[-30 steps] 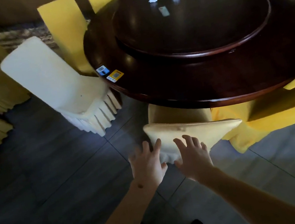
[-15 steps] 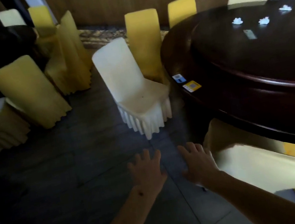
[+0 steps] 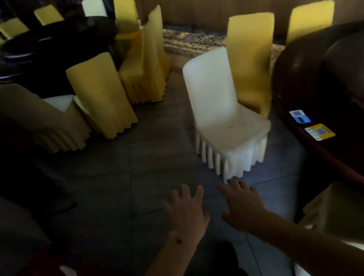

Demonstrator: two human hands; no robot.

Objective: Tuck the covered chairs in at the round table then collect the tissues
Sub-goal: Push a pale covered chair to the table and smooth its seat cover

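Your left hand and right hand hang side by side over the dark tiled floor, fingers spread, holding nothing. The white-covered chair stands ahead — pulled out from the round table — beside a yellow-covered chair.

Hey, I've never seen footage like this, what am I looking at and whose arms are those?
This is a single picture from a camera worn on a person's head, looking forward and down. The arms are the wearer's own. The left hand and right hand are spread open over the dark floor, holding nothing. Ahead stands a white covered chair, pulled out from the dark round table on the right. Two small cards lie near the table's edge. Yellow covered chairs stand beyond. No tissues show here.
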